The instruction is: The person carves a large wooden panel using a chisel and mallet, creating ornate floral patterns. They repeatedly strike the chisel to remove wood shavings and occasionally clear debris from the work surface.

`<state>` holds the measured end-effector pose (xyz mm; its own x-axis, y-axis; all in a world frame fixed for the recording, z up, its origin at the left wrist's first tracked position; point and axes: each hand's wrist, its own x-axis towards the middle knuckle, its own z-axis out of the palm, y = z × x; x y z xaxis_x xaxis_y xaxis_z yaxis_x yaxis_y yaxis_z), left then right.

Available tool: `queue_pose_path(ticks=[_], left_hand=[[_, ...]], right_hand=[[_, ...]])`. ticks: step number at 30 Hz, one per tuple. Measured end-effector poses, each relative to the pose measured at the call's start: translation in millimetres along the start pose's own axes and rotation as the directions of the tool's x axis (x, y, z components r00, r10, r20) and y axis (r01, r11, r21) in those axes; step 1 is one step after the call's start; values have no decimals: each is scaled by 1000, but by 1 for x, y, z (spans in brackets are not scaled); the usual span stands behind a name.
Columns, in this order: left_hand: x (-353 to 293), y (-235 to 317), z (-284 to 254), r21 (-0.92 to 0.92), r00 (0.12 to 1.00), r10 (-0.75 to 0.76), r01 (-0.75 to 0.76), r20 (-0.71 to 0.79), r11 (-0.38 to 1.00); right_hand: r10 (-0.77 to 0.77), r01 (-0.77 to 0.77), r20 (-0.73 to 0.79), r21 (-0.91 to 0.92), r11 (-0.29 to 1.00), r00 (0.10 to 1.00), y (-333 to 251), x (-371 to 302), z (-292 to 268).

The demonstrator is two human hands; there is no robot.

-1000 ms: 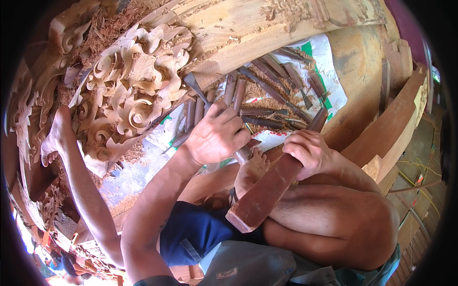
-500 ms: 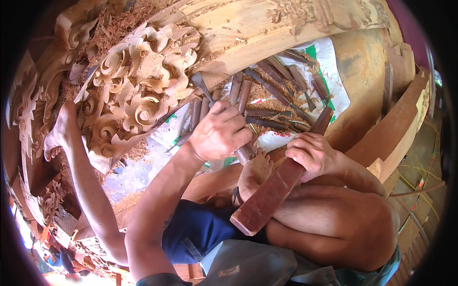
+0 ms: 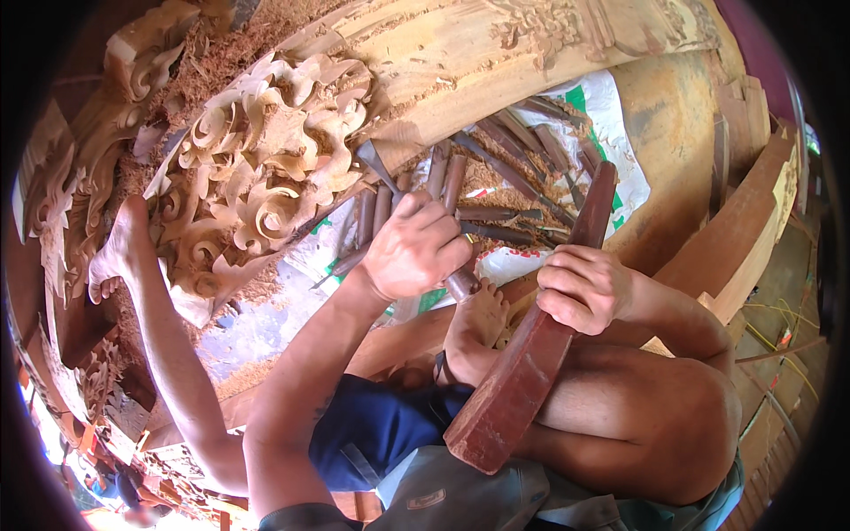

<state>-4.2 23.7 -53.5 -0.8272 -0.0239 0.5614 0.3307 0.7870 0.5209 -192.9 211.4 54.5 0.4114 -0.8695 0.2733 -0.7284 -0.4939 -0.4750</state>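
My left hand is wrapped round the handle of a wood chisel. Its flat metal blade points up and left, close to the edge of a carved wooden panel with leafy scrolls; I cannot tell whether the tip touches. The handle's butt end sticks out below my fist. In my right hand is a long reddish-brown wooden mallet, gripped near its narrower upper part. The mallet's thick end hangs down over my right thigh, apart from the chisel.
Several more chisels lie beyond my hands on a white and green sheet strewn with shavings. A long wooden beam curves across the far side. My bare left foot rests beside the panel. Curved timber stands at the right.
My right hand has turned the mallet more upright; its thick end has moved down and slightly right. My left hand with the chisel has shifted only slightly.
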Motion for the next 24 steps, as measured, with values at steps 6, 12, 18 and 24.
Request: queue_pose_path(ticks=[6,12,18,24], left_hand=[[-5,-2,3,-36,999,23,-22,45,999],[1,-4,-7,-115,998,-45,50,46,992],[0,-9,-10,-143,999,-32,33,7,989],[1,-11,-12,-125,1000,2,-5,-19,992]], right_hand=[[19,-20,36,37,999,999,-3,-6,7],[-23,22,22,49,999,999,-2,-4,4],[60,-61,-24,-86,994,998,12,3,-1],[16,-14,30,-90,996,999,10,0,1]])
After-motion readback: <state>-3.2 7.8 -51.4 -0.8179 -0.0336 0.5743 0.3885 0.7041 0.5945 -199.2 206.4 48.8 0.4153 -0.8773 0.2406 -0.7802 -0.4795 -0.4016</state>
